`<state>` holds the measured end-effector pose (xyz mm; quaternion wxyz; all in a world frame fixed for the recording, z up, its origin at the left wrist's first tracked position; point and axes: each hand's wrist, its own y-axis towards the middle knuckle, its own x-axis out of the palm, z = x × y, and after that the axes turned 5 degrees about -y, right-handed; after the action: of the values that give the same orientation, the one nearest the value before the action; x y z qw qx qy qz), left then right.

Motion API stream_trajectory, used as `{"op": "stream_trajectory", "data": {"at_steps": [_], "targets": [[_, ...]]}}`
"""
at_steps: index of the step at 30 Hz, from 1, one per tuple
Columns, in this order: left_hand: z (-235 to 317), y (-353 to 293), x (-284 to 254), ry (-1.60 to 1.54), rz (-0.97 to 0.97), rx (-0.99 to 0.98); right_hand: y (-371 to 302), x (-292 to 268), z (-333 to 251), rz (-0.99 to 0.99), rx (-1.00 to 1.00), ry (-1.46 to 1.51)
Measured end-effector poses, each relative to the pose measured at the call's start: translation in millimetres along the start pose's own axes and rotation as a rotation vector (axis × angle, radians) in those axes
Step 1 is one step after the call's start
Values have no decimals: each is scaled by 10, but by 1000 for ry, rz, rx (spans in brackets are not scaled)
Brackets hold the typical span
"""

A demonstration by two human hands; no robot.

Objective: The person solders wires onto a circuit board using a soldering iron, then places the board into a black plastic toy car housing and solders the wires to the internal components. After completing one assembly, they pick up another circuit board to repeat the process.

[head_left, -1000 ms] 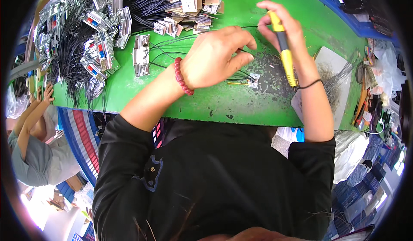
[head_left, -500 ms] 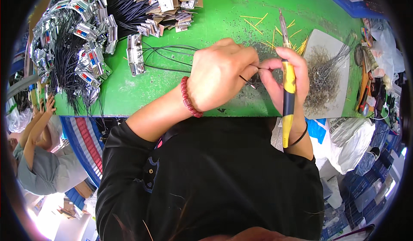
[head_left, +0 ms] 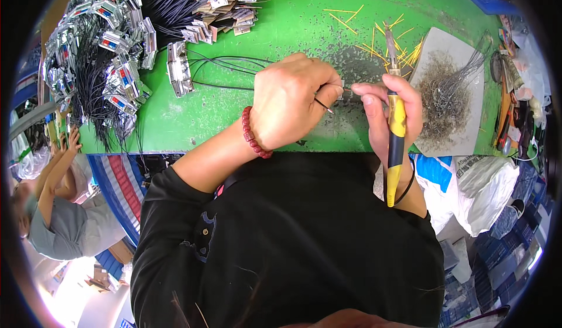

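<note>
My left hand (head_left: 288, 102), closed in a pinch, grips thin black cables (head_left: 225, 87) that run from a silver metal part (head_left: 179, 69) on the green table (head_left: 304, 18). One short cable end sticks out below its fingers, and a fine wire end shows at the thumb tip. Facing it, my right hand (head_left: 410, 108) is wrapped round a yellow-and-black soldering iron (head_left: 396, 132), whose metal tip points to the far side. Thumb and forefinger of that hand are slightly apart, close to the fine wire end; whether they touch it I cannot tell.
Silver metal parts with black cables (head_left: 96, 47) are heaped at the left, beside a bundle of cables with tagged ends (head_left: 216, 0). Yellow sticks (head_left: 410, 53) lie beyond the iron. A grey board (head_left: 433, 141) with wire scraps is at right. Another person (head_left: 70, 222) works at far left.
My hands have drawn apart, leaving a small gap between their fingertips. The soldering iron has shifted slightly right and nearer to me, and the view has moved a little.
</note>
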<state>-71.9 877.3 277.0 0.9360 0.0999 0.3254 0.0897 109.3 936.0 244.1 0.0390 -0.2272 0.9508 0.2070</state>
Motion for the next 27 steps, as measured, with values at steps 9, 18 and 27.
{"op": "stream_trajectory", "data": {"at_steps": [9, 18, 27], "targets": [[-32, -13, -1, 6, -7, 24, 10, 66, 46, 2, -39, -10], [-74, -62, 19, -2, 3, 42, 74, 53, 42, -84, 33, -76], [-165, -137, 1, -88, 91, 143, 455, -173, 258, -614, -352, -496]]}}
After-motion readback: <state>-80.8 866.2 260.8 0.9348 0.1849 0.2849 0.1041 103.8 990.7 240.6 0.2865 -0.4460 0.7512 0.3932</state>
